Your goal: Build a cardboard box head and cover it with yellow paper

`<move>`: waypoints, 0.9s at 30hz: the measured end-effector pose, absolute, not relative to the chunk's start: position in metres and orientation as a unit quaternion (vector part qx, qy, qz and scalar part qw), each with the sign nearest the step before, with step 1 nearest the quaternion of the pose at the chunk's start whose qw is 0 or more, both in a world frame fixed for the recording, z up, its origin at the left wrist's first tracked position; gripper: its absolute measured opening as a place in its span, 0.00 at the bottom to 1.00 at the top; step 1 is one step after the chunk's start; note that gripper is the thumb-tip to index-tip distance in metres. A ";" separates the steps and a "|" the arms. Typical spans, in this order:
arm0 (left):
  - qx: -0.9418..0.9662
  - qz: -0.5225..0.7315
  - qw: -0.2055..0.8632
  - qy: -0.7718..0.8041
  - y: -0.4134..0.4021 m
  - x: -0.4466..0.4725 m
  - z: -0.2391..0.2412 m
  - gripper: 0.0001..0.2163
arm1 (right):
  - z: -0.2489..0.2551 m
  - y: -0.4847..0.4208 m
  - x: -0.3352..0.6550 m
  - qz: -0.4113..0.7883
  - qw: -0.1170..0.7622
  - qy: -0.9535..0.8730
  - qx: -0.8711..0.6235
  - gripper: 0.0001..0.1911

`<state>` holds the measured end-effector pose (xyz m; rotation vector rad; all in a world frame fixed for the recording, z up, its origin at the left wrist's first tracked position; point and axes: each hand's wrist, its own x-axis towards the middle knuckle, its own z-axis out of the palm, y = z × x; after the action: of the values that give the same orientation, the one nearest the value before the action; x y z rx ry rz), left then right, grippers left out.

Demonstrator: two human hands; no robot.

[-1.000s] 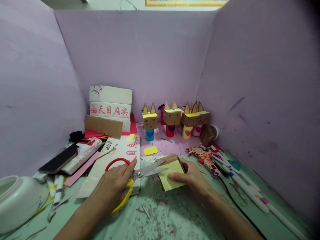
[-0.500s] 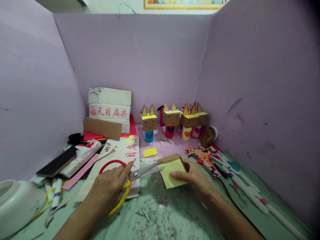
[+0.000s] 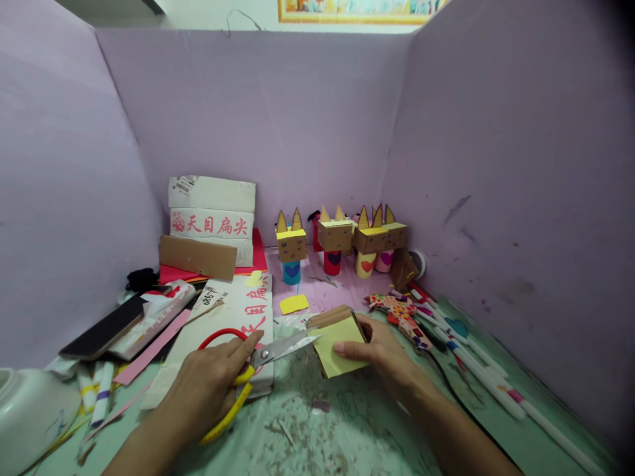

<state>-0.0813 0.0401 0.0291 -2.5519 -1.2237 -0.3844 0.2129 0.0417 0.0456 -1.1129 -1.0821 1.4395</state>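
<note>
My left hand (image 3: pixel 211 370) is closed on a pair of scissors (image 3: pixel 265 356) with red and yellow handles. The blades point right, and their tips reach the left edge of a pale yellow paper square (image 3: pixel 340 344). This paper lies over the face of a small brown cardboard box (image 3: pixel 330 316). Gripping box and paper together is my right hand (image 3: pixel 380 350), thumb pressed on the paper and fingers mostly hidden behind. A separate bright yellow paper piece (image 3: pixel 294 304) rests on the table beyond the blades.
Several cardboard figures with pointed ears (image 3: pixel 292 248) stand at the back. White printed cardboard (image 3: pixel 213 211) leans at back left. A glue gun with a floral pattern (image 3: pixel 401 314) and white marker pens (image 3: pixel 489 377) lie right. A white bowl (image 3: pixel 34 410) sits front left.
The scissors have drawn back slightly to the left, and their blades look closer together. My right hand keeps its hold on the box and paper. The whole view has shifted a little.
</note>
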 end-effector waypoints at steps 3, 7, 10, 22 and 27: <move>-0.885 -0.124 0.127 -0.431 0.040 -0.083 0.029 0.27 | 0.046 0.042 0.212 0.585 0.487 -0.455 -0.462 0.24; -0.885 -0.119 0.129 -0.431 0.041 -0.085 0.030 0.28 | 0.045 0.043 0.212 0.577 0.483 -0.464 -0.468 0.25; -0.885 -0.114 0.123 -0.433 0.041 -0.086 0.029 0.27 | 0.045 0.043 0.211 0.581 0.482 -0.466 -0.461 0.24; -0.883 -0.103 0.115 -0.442 0.039 -0.086 0.030 0.26 | 0.046 0.043 0.211 0.577 0.477 -0.481 -0.456 0.23; -0.882 -0.094 0.095 -0.452 0.038 -0.086 0.028 0.26 | 0.046 0.043 0.211 0.583 0.478 -0.476 -0.453 0.24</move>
<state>-0.0862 0.0384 0.0280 -2.6142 -1.3390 -0.2801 0.2106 0.0426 0.0459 -1.1053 -1.1634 1.4233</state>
